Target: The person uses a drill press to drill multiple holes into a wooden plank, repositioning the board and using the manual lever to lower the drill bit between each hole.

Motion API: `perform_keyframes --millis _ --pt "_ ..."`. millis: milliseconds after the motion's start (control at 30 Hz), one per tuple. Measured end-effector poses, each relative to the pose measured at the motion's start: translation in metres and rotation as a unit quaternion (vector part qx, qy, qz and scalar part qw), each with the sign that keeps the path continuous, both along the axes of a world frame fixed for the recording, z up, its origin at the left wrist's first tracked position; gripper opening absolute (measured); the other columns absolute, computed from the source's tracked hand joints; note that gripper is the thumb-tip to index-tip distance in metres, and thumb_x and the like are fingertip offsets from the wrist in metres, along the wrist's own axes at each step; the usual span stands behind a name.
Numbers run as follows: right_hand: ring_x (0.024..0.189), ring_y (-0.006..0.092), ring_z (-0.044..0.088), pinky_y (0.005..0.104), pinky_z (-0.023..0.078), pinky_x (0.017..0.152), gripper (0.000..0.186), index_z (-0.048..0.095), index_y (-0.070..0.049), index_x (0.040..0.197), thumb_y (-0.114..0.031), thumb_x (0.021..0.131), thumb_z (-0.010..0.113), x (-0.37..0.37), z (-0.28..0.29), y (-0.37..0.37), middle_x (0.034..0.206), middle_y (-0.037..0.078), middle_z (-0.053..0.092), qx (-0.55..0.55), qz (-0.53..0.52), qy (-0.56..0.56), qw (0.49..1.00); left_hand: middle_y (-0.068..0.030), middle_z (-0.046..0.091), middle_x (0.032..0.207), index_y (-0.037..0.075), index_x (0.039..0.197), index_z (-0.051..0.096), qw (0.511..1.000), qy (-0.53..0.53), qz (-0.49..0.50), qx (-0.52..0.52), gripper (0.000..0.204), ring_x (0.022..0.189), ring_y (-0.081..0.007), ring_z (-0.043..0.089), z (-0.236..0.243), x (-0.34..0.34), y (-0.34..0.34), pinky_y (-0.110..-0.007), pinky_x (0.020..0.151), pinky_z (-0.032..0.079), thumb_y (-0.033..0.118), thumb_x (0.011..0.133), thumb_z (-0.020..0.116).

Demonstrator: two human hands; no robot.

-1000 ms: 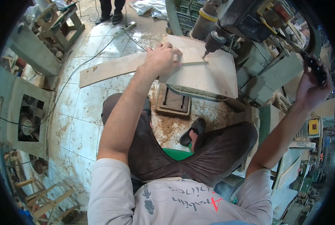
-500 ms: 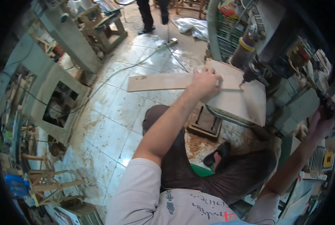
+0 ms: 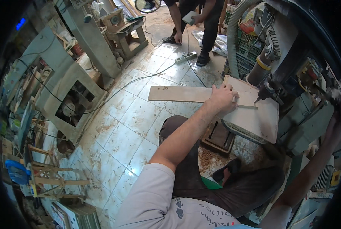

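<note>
My left hand [image 3: 224, 100] is closed over a long flat wooden board [image 3: 174, 94], pressing it onto a pale work panel [image 3: 265, 124]. The board's left end sticks out over the floor. Just right of my hand, the drill press chuck [image 3: 267, 90] points its thin bit down at the board's right end; whether the tip touches the wood, I cannot tell. At the far right rim my right hand [image 3: 334, 103] is raised beside the machine, closed around its feed lever; the fingers are dim and partly hidden there.
A cast base with slots [image 3: 218, 137] and wood shavings lie below the panel. Farther off, another person [image 3: 206, 30] bends down, holding a pale block. A cable and power strip [image 3: 185, 57] cross the tiled floor. A machine cabinet [image 3: 73, 103] stands left, with wooden frames [image 3: 55, 179] nearer.
My right hand has moved upward at the right rim. My left hand stays on the board. The view has shifted, and the other person's bent body and hands now show.
</note>
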State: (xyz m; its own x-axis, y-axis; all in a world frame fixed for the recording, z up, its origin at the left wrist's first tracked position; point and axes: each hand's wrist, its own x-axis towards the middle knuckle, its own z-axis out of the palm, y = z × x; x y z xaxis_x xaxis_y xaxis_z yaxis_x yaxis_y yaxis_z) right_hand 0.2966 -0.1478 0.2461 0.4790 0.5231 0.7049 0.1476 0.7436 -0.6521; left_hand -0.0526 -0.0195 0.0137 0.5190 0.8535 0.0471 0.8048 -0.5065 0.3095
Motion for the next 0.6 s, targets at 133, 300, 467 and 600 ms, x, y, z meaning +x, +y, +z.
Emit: perform_keyframes --millis 133,300,467,600 --pt "0.096 0.0221 0.048 0.0425 0.037 0.103 0.022 0.041 -0.006 0.086 -0.017 0.105 0.04 0.034 -0.053 -0.019 0.087 0.006 0.043 0.033 0.051 0.03 0.998 -0.0073 0.052 0.13 0.028 0.125 0.062 1.0 -0.003 -0.002 0.003 0.045 0.129 -0.028 0.045 0.003 0.002 -0.001 -0.063 0.102 0.033 0.048 0.085 0.068" --pt "0.096 0.0224 0.049 0.0404 0.036 0.104 0.022 0.042 -0.005 0.085 -0.016 0.105 0.042 0.05 -0.021 -0.008 0.087 0.006 0.044 0.031 0.081 0.003 0.996 -0.0058 0.052 0.13 0.032 0.127 0.061 1.0 0.004 -0.013 0.01 0.046 0.125 -0.028 0.046 0.001 0.007 0.004 -0.059 0.099 0.034 0.051 0.085 0.067" --pt "0.093 0.0213 0.05 0.0366 0.04 0.102 0.019 0.047 -0.004 0.088 -0.015 0.103 0.045 -0.005 0.018 0.02 0.086 0.006 0.046 0.045 -0.011 0.06 0.997 -0.0056 0.053 0.128 0.03 0.124 0.062 1.0 -0.012 -0.005 0.018 0.045 0.125 -0.0274 0.046 -0.01 0.0 0.006 -0.062 0.099 0.034 0.049 0.083 0.069" --pt "0.094 0.0221 0.05 0.0392 0.04 0.104 0.019 0.047 -0.003 0.088 -0.015 0.103 0.045 0.047 -0.017 0.002 0.087 0.006 0.045 0.052 0.102 0.022 0.993 -0.0057 0.053 0.127 0.03 0.124 0.063 1.0 -0.014 -0.003 0.02 0.046 0.125 -0.0273 0.046 -0.008 0.003 0.006 -0.063 0.099 0.034 0.05 0.082 0.07"
